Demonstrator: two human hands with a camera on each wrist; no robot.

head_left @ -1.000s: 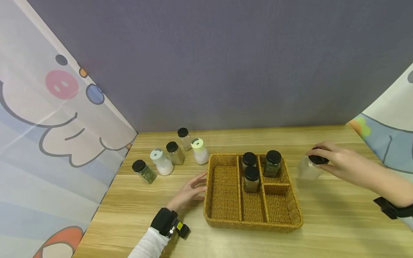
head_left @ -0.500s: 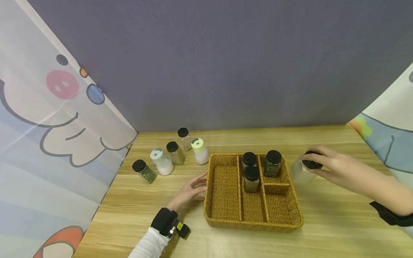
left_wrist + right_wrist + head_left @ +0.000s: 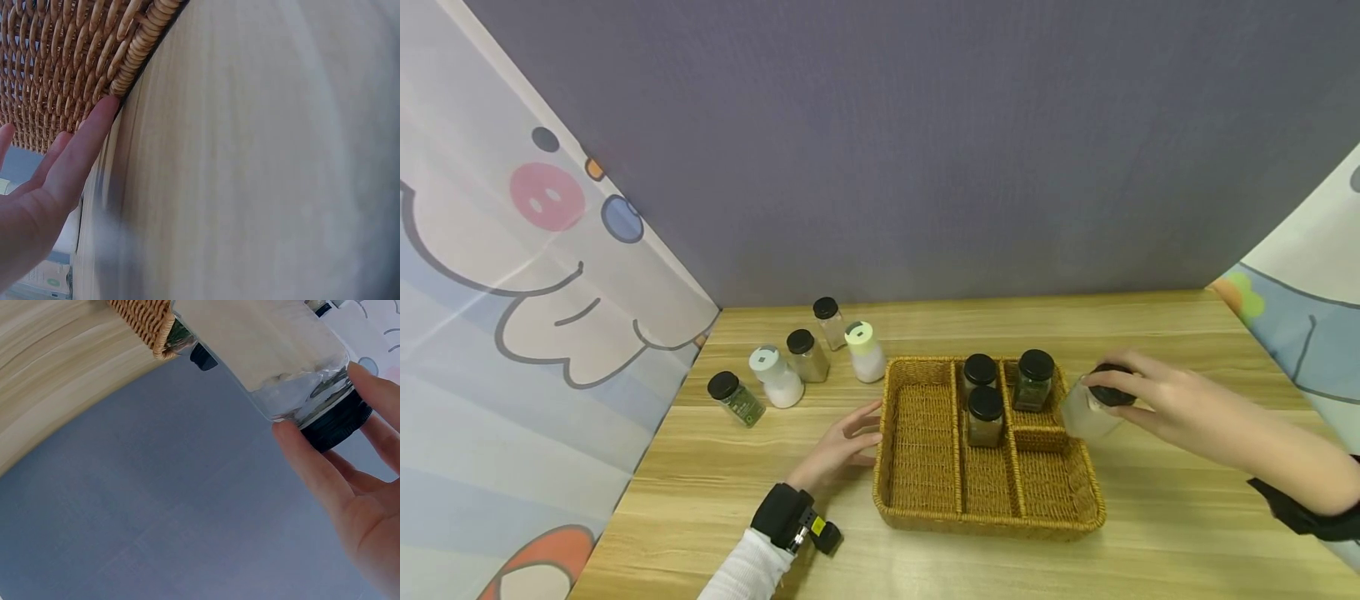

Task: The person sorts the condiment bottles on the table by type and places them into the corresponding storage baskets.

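Observation:
My right hand (image 3: 1157, 400) pinches a clear spice jar (image 3: 269, 347) with a black lid (image 3: 337, 422), fingers and thumb around its neck just below the lid. Pale powder fills most of the jar. In the head view the jar tilts at the right rim of the woven basket (image 3: 921, 512), overlapping that rim. My left hand (image 3: 842, 446) rests with straight, spread fingers against the basket's left wall, a fingertip at its lower edge in the left wrist view. Inside the basket, two black-lidded jars (image 3: 985, 425) stand in the middle compartment and a green-filled jar (image 3: 1033, 383) in the upper right one.
Left of the basket stand a green herb jar (image 3: 737, 400), a white-capped shaker (image 3: 777, 379), a black-lidded jar (image 3: 808, 358), another jar (image 3: 829, 321) and a yellow-capped shaker (image 3: 865, 354). A grey wall panel (image 3: 925, 167) rises behind the wooden table (image 3: 700, 500).
My right hand has carried the powder jar leftward and slightly down, from the table's right side to the basket's right rim. The left hand and basket have stayed put.

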